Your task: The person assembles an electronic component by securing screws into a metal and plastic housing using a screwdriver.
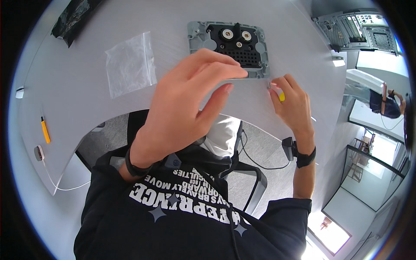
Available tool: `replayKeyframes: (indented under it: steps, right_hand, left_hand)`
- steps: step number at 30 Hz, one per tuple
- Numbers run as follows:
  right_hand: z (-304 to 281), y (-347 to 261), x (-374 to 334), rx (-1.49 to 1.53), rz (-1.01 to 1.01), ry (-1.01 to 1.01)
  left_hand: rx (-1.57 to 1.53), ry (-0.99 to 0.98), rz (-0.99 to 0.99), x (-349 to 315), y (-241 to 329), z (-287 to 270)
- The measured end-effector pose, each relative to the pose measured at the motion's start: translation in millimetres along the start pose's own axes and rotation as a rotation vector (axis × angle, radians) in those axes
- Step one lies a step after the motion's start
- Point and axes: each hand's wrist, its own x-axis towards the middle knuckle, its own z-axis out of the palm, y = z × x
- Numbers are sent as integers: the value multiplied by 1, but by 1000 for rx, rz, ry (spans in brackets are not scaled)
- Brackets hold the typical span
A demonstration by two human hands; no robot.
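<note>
My left hand [184,102] hovers in front of a grey metal housing [197,43], its fingers stretched and thumb apart, nothing between them. It overlaps the housing's near edge in this view. Set in the housing is a black perforated insert [245,57] with two large round metal-centred parts and a smaller one. To the right of the housing's near corner, my right hand [292,102] is closed, thumb and fingertips around a small shiny metal piece [269,86], too small to name. A yellow thing [282,97] shows partly beneath the fingers; whether it is held I cannot tell.
A clear zip bag [130,65] lies left of the housing, with a black plastic package [76,19] farther back. At the left are an orange-handled tool [45,131] and a small cabled device [39,153]. A metal-framed unit [355,30] stands far right; another person [383,102] is beyond.
</note>
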Motion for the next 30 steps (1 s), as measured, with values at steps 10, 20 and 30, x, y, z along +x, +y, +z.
replayKeyframes:
  steps: [10,20,30]
  right_hand:
    - [5,0,2,-9,-40,-15]
    - [-52,-31,-5,162,-113,73]
    - [-60,-92,-3,170,-335,168]
  left_hand:
    - [16,-55,19,-5,-2,6]
    - [-91,-83,53,-5,6,20]
    - [-402,-121,-221,-11,14,20]
